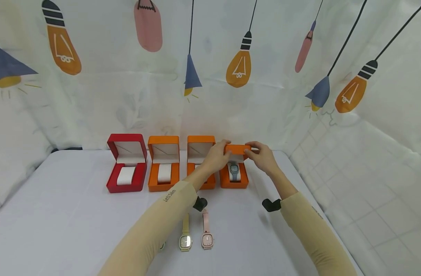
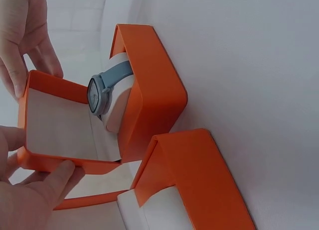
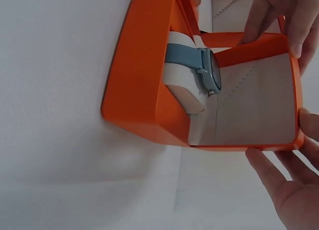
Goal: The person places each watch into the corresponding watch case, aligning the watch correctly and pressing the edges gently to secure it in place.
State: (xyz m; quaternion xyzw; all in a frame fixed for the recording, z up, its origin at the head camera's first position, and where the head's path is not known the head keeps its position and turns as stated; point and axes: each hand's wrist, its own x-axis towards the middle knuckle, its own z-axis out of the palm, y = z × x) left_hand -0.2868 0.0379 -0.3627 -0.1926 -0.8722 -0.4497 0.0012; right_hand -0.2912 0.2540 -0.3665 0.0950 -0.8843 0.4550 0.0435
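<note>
Your left hand (image 1: 216, 156) and right hand (image 1: 263, 158) each pinch a side of the lid (image 1: 237, 149) near its raised edge, and the blue watch (image 1: 234, 168) sits wrapped round the white cushion (image 3: 182, 83) in the rightmost box (image 1: 234, 185). To handle the lid well, move both hands at the same gentle pace so its 2 sides stay level and it doesn't twist. Mind that it doesn't rub the watch, and don't let your left hand bump the next box (image 2: 204, 175).
</note>
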